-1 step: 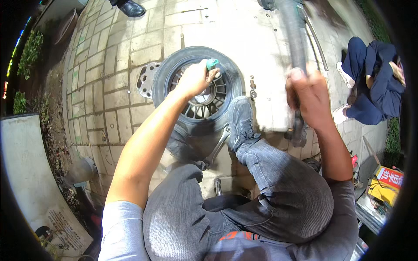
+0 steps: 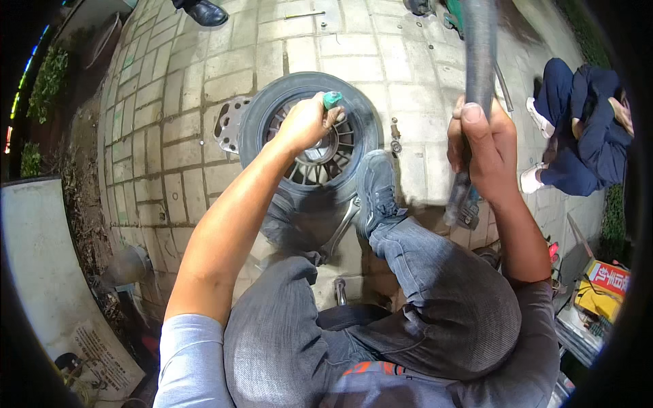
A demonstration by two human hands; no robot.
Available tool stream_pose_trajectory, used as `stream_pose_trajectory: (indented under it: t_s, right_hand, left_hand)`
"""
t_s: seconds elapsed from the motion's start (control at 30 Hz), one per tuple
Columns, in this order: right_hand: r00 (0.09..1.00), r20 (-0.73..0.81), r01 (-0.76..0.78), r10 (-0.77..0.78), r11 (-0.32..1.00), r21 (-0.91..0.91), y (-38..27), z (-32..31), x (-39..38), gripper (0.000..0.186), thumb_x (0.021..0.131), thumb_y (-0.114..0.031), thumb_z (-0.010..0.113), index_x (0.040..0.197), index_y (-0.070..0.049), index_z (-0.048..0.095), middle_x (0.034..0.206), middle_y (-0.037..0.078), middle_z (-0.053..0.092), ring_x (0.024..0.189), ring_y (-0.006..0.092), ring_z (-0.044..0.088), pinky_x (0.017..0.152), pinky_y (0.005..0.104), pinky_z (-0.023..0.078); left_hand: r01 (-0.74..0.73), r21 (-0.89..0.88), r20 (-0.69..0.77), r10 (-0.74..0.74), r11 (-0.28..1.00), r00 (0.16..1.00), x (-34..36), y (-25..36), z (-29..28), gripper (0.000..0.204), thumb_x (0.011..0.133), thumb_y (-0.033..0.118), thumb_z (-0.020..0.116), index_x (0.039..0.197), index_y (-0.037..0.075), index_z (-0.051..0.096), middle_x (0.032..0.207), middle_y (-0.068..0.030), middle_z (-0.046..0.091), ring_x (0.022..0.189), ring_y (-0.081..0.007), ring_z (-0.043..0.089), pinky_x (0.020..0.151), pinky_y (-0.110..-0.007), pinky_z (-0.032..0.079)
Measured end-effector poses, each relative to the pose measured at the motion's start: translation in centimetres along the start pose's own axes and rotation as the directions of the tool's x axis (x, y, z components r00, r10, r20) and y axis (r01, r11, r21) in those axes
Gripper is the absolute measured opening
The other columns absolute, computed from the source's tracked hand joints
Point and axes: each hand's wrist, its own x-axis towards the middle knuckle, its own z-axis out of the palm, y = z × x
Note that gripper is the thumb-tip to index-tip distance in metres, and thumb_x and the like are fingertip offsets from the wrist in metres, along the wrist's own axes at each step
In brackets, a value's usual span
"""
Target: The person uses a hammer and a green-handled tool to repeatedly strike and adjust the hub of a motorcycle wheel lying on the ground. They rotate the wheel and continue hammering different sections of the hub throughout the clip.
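A wheel with a black tyre (image 2: 253,139) and a dark, spoked rim (image 2: 343,143) lies flat on the paving between my feet. Over the rim, my left hand (image 2: 305,126) is closed around a green-topped object (image 2: 332,100); its lower part is hidden by my fingers, so its kind does not show. Away to the right, my right hand (image 2: 486,146) is raised and wrapped around a thick, dark bar (image 2: 481,58). Motion smears the bar; its upper end leaves the picture, and its lower end points toward my right knee.
A perforated metal plate (image 2: 230,126) sticks out left of the tyre. Small metal parts (image 2: 395,132) lie to its right, and a wrench-like tool (image 2: 345,228) by my shoe (image 2: 378,187). Another person (image 2: 575,129) sits at right, near a yellow-and-red box (image 2: 602,289). A black shoe (image 2: 206,13) stands far left.
The dark bar has swung: its upper part is further right and its lower end further left. My left hand and the wheel look the same.
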Motion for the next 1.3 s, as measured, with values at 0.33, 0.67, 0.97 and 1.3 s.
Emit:
stream_pose_trajectory:
  t_s: [0.33,0.67,0.97,1.3]
  right_hand:
    - [0.947,0.044,-0.285,0.319,0.894,-0.346,8.1,-0.8,-2.0,0.033,0.096,-0.034,0.058,0.097,0.0,0.056,0.064,0.003,0.052,0.054,0.0119,0.049,0.05,0.0306,0.041]
    - [0.893,0.059,-0.42,0.445,0.874,-0.244,4.5,-0.2,-2.0,0.035,0.096,-0.034,0.058,0.094,0.001,0.057,0.063,0.005,0.051,0.058,0.0144,0.05,0.054,0.0328,0.041]
    - [0.982,0.132,-0.046,0.133,0.855,-0.516,3.4,1.1,-2.4,0.039,0.093,-0.037,0.062,0.09,0.002,0.058,0.064,0.012,0.054,0.06,0.0183,0.05,0.057,0.0352,0.042]
    - [0.965,0.257,0.137,0.049,0.742,-0.656,1.9,3.4,-1.2,0.029,0.094,-0.025,0.062,0.089,0.001,0.052,0.059,0.01,0.051,0.054,0.0193,0.05,0.053,0.0368,0.041]
  left_hand:
    - [0.052,-0.11,-0.033,-0.056,0.993,0.998,-2.7,0.0,-0.1,0.029,0.091,0.027,0.066,0.102,0.0,0.061,0.085,-0.0217,0.066,0.08,-0.0352,0.066,0.073,-0.039,0.051]
    - [-0.009,-0.658,-0.202,-0.165,0.753,0.965,-6.3,-1.3,-0.3,0.024,0.089,0.008,0.069,0.113,0.002,0.066,0.102,-0.0025,0.069,0.093,-0.0098,0.061,0.084,-0.026,0.05]
    - [0.032,-0.499,-0.221,-0.163,0.866,0.962,-6.1,-2.4,0.6,0.023,0.088,0.013,0.071,0.11,0.005,0.068,0.096,-0.0034,0.071,0.088,-0.0083,0.062,0.082,-0.027,0.05]
    - [0.037,-0.383,-0.227,-0.132,0.923,0.965,-4.7,-1.6,0.2,0.026,0.089,0.017,0.071,0.111,0.006,0.066,0.091,-0.0093,0.072,0.08,-0.0108,0.064,0.076,-0.03,0.051]
